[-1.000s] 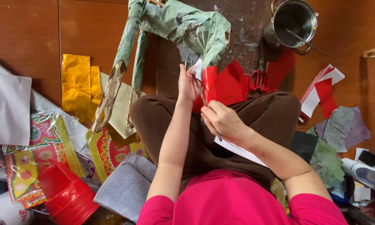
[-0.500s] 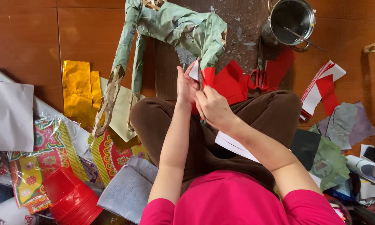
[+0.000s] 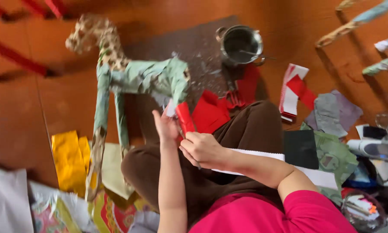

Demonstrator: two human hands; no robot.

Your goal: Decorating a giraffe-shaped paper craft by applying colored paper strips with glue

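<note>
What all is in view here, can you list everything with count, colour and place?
paper animal figure: one, green body, spotted neck, standing on floor ahead
red paper strip: one, held by both hands
red paper sheets: a few, by the knee
scissors: one, red handles, on red sheets
metal pot: one, silver, top centre
yellow paper: one piece, left floor
grey and green scraps: several, right
black pad: one, right of knee
left hand: on the strip
right hand: pinching the strip, thin tool in fingers
</note>
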